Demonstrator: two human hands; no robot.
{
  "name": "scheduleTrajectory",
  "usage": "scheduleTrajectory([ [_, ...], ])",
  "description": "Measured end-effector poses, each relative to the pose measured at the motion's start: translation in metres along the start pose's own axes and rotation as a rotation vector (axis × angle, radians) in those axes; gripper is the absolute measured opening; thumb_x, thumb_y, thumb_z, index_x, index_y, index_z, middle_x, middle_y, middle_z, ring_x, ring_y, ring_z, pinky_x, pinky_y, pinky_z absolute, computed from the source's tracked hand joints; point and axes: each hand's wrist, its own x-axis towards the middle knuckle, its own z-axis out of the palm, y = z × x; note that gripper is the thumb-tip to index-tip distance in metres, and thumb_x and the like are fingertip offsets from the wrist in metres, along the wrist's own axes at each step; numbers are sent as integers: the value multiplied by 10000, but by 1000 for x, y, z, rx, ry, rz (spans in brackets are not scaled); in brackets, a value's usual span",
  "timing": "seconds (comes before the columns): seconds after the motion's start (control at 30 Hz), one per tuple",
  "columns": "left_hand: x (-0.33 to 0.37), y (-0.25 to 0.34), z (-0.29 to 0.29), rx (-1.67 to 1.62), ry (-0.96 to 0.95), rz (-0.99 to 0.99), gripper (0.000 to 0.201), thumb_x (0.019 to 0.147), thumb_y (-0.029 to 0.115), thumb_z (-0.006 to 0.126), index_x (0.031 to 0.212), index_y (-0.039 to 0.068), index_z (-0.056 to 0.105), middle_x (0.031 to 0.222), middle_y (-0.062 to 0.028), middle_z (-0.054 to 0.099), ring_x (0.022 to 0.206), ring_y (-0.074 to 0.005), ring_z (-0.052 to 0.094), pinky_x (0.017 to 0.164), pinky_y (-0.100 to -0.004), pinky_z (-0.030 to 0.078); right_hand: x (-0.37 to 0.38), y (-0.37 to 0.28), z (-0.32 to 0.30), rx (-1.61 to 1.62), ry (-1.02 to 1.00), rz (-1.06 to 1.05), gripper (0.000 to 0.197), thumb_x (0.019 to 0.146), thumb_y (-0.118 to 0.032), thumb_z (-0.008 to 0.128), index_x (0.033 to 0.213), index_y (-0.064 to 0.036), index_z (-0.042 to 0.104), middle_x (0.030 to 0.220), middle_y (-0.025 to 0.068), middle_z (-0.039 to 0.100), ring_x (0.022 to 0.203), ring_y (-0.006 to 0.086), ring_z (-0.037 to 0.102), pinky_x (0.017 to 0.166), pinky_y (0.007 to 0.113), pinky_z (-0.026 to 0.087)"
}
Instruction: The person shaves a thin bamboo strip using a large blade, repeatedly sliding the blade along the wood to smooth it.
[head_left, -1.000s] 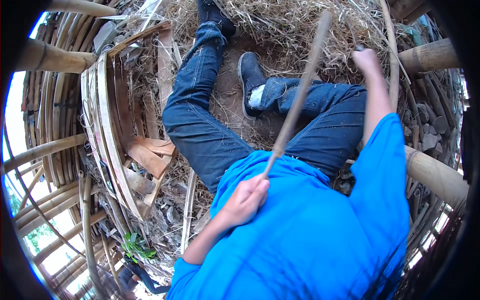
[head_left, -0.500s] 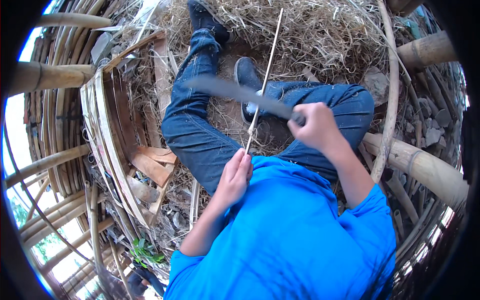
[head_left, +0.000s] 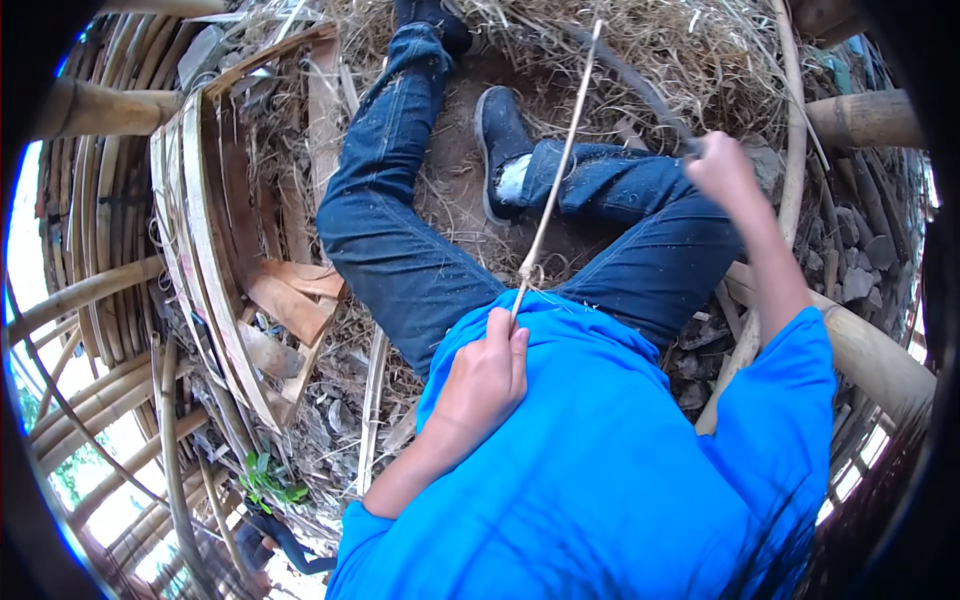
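Note:
My left hand is closed around the near end of a thin, pale bamboo strip, close against my blue shirt. The strip slants up and away between my legs, with a small tuft of curled shavings on it just beyond my hand. Out to the right, above my bent knee, my right hand grips the handle of a long dark-bladed machete. Its blade, somewhat blurred, points to the far left, and its tip comes near the strip's far end. The handle is mostly hidden in my fist.
Heaped shavings cover the ground beyond my feet. To the left stand split wooden boards and a stack of bamboo poles. A thick bamboo pole lies at my right, near stones. Another person shows at lower left.
My right hand has swung the machete away to the right and farther out, off the strip. My left hand has drawn the strip's near end closer to my body.

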Motion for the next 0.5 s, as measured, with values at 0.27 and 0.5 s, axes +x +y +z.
scheduleTrajectory([
  [0.27,16,3,-3,152,55,-68,164,959,153,457,898,11,402,567,-214,547,518,-405,569,455,-505,418,-81,-62,-1,224,-60,-373,178,694,-176,606,727,-15,676,699,221,625,723,400,629,677,448,512],
  [0.5,7,7,-2,58,-19,-17,141,953,122,463,909,1,406,580,-224,538,528,-410,562,470,-502,406,-73,-79,22,6,-204,-448,153,653,-155,606,712,-48,698,743,226,643,756,389,636,727,439,524],
])
